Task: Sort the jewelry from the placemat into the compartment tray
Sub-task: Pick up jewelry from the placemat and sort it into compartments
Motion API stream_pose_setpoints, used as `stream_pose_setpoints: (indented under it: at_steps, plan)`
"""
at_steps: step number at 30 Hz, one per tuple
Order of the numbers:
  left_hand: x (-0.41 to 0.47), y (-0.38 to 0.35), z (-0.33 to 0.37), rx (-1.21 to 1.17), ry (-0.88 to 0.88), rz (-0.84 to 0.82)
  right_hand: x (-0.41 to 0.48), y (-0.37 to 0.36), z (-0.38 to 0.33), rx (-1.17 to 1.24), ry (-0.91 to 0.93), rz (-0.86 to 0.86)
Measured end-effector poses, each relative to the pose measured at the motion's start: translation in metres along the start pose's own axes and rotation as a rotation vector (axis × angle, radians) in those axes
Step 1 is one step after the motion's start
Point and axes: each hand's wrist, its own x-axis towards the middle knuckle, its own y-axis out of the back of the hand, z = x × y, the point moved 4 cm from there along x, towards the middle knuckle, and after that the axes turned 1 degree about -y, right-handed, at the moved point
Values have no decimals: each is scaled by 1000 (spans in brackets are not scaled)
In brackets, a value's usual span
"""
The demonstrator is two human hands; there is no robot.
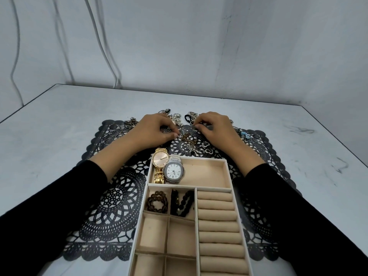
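Note:
A beige compartment tray (229, 176) lies on a black lace placemat (111, 200). Its far compartment holds a gold watch (160, 159) and a silver watch (173, 171). A brown bead bracelet (157, 202) and a black bead bracelet (182, 204) fill two small compartments. Loose jewelry lies along the placemat's far part: small charms (194, 144), rings (115, 134) at the left, rings (256, 141) at the right. My left hand (154, 130) has curled fingers with tips on small pieces. My right hand (216, 126) pinches at small pieces too. What each holds is too small to tell.
The placemat lies on a pale marbled table (59, 120) against a grey wall. White cables (103, 46) hang down the wall behind. The tray's ring rolls (217, 216) and near small compartments (153, 232) hold nothing.

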Motion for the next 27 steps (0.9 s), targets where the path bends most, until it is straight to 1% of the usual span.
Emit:
stream_pose_setpoints:
  at_steps: [8,13,17,20,27]
  plan:
    - [2,-8,-2,61,-26,-9,-2,2,-2,17,-4,0]
    - [-4,-2,-5,-16,-11,107,-6,8,-6,54,-40,32]
    - [-12,6,0,-54,-55,217,-12,15,-11,104,-85,60]
    - [-19,13,6,-103,-57,283,-19,21,-13,157,-138,86]
    - [-49,28,11,-252,51,363,-47,38,-29,204,-177,118]
